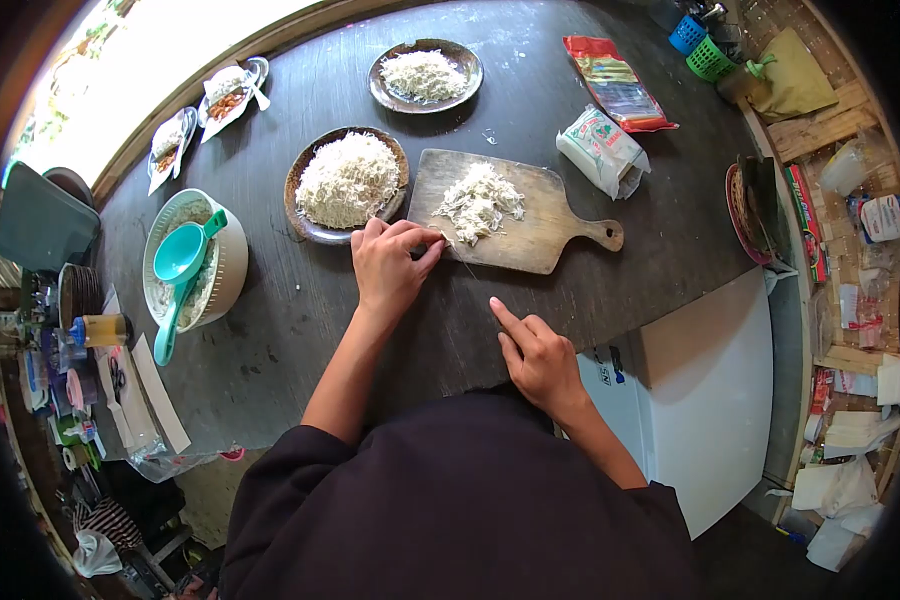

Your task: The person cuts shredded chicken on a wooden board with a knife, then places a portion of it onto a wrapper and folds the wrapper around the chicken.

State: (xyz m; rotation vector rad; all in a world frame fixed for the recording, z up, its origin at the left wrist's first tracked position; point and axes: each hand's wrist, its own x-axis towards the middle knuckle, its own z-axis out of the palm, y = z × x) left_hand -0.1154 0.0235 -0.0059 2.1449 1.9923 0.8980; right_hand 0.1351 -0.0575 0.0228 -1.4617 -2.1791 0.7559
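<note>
Dark table w/ cutting board: left hand pinches white shreds at board edge, right hand loosely curled, empty.

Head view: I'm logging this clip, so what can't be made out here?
- Right hand: what it holds; only a thin blade shows.
- Left hand: its fingertips cover the piece pinned on the cutting board.
- White packet: print too small.
- Right-hand shelves: blurred by lens edge.

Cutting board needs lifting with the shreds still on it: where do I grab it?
Probably by the handle of the cutting board, coming from the right. It juts out bare, while the shredded pile sits mid-board and the left hand covers the left corner.
</note>
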